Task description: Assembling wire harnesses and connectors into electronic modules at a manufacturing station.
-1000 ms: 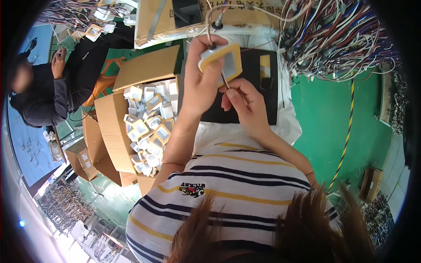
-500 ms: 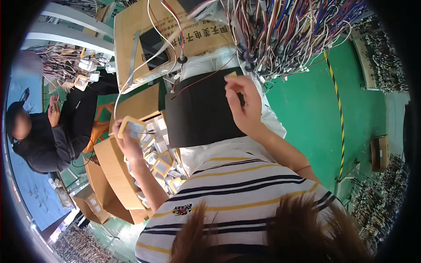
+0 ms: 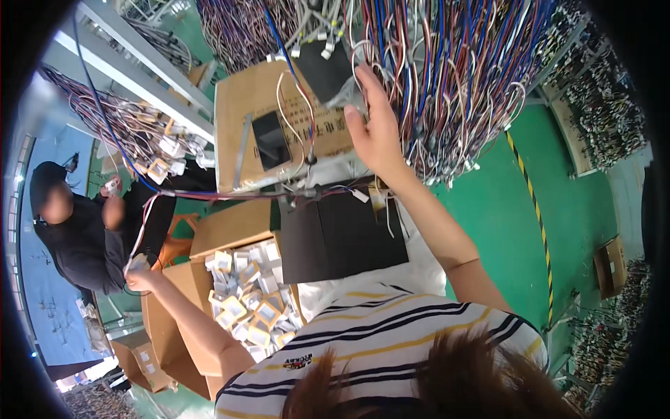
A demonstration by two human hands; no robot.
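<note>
Wire bundles (image 3: pixel 447 77): multicoloured harnesses hang across the top of your view; the far ends are cut off by the rim.
Cardboard box (image 3: pixel 279 126): tilted behind the black mat (image 3: pixel 342 234), with white leads draped over it.
Open carton (image 3: pixel 174 307): at your lower left, full of small square white-and-tan parts (image 3: pixel 248 307); too small to make out detail.
Co-worker (image 3: pixel 73 230): far left, dark sleeves, partly cut off.
Right hand (image 3: pixel 377 129): raised to the hanging wires, fingers spread open; whether it pinches a wire is hidden behind the palm.
Left hand (image 3: pixel 138 276): out over the carton edge, closed on a small white part (image 3: pixel 137 262) with a wire lead (image 3: pixel 150 209) running up from it; part mostly hidden by your fingers.
Hands: well apart.
</note>
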